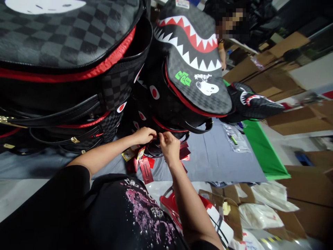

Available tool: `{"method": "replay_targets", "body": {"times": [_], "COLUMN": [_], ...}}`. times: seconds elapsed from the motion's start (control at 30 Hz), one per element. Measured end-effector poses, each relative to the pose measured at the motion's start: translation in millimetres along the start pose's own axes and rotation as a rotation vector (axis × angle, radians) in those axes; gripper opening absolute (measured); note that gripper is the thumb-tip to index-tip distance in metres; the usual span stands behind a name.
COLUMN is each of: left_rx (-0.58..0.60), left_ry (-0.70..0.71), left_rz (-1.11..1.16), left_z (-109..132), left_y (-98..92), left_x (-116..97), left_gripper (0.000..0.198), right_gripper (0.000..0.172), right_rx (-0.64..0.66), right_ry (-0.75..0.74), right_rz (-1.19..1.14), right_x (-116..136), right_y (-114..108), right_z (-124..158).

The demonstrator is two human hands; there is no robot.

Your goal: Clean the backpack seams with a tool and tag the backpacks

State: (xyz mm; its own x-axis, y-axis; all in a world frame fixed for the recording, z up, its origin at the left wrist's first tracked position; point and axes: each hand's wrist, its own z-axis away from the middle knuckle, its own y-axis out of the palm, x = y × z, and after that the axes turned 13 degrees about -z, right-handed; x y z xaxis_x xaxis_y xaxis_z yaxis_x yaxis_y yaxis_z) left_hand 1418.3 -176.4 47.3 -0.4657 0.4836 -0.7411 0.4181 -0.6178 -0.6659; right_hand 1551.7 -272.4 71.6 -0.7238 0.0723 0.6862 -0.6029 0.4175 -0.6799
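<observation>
My left hand (pixel 145 135) and my right hand (pixel 169 146) are close together at the lower front of a stack of black backpacks. Both have fingers pinched; what they grip is too small to make out. Above them a backpack (pixel 179 100) with a red zip edge shows a black carry handle (pixel 199 129). Its raised checkered flap (pixel 192 52) carries a shark mouth print and a white cartoon dog. Red hang tags (pixel 146 171) and a yellow tag (pixel 127 155) dangle just below my hands.
Another stack of checkered backpacks (pixel 111 86) rises on the left. A grey-covered table (pixel 208 159) bears a clear plastic bag (pixel 237 139) and a green sheet (pixel 267 149). Cardboard boxes (pixel 299 119) and white plastic bags (pixel 260 215) lie right. A person (pixel 222 52) stands behind.
</observation>
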Motion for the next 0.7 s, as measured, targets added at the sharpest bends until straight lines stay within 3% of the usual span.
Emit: {"method": "replay_targets", "body": {"times": [0.17,0.3,0.47,0.57,0.63,0.7], "left_rx": [-0.035,0.019,-0.02,-0.032,-0.03,-0.012], "left_ry": [-0.122,-0.089,-0.071,-0.045,-0.005,0.074], "left_rz": [-0.142,-0.264,-0.163,-0.173,-0.096,0.1], "left_z": [6.3,11.2,13.7,14.6,15.9,18.6], "left_y": [-14.7,-23.3,-22.6,-23.5,-24.9,-25.5], "left_x": [-5.4,0.1,8.1,13.1,19.0,27.3], "left_gripper": [0.021,0.017,0.017,0.013,0.013,0.017], "right_gripper": [0.016,0.018,0.03,0.023,0.022,0.015], "right_rx": [0.148,0.17,0.265,0.334,0.331,0.301], "right_ry": [0.125,0.125,0.157,0.168,0.205,0.311], "right_rz": [0.01,0.167,0.344,0.478,0.441,0.196], "right_x": [-3.7,-7.8,1.6,6.1,4.1,-1.7], "right_y": [-15.6,-14.6,-10.7,-15.2,-17.9,-18.3], "right_z": [3.3,16.0,18.4,20.8,23.7,26.0]}}
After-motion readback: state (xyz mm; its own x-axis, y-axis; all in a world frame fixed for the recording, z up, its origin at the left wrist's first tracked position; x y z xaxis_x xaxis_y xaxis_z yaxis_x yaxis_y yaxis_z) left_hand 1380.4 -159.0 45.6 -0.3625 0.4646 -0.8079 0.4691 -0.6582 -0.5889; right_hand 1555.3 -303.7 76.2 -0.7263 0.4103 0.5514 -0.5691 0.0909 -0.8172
